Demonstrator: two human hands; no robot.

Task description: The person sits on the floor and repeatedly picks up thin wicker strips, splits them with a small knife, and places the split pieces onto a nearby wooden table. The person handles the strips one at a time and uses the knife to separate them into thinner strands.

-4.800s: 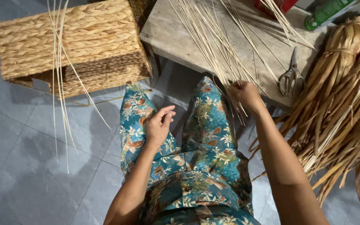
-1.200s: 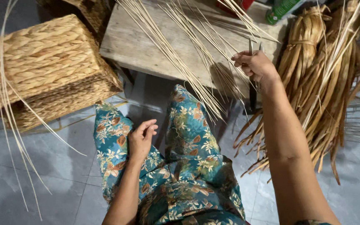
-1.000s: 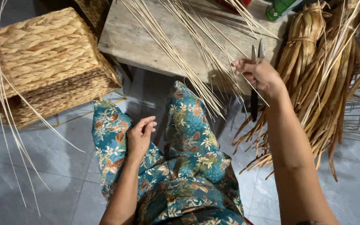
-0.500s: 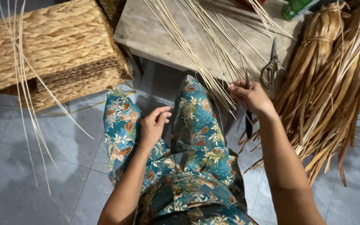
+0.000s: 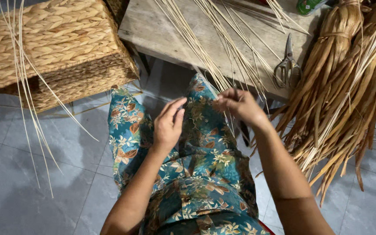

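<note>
Two hands over floral-trousered lap, head view. Right hand just below wooden bench edge, fingertips pinched on thin pale reed strips trailing off bench. Left hand beside it, fingers loosely extended, holding nothing visible. Scissors on bench; woven basket left of bench; dried leaf bundle right.

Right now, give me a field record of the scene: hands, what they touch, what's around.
left hand: open, above the lap, holding nothing
right hand: fingers pinched at the lower ends of the thin reed strips
reed strips: spread across the wooden bench, ends overhanging its edge
scissors: lying on the bench, untouched
woven basket: on the floor, left
dried leaf bundle: leaning at the right
</note>
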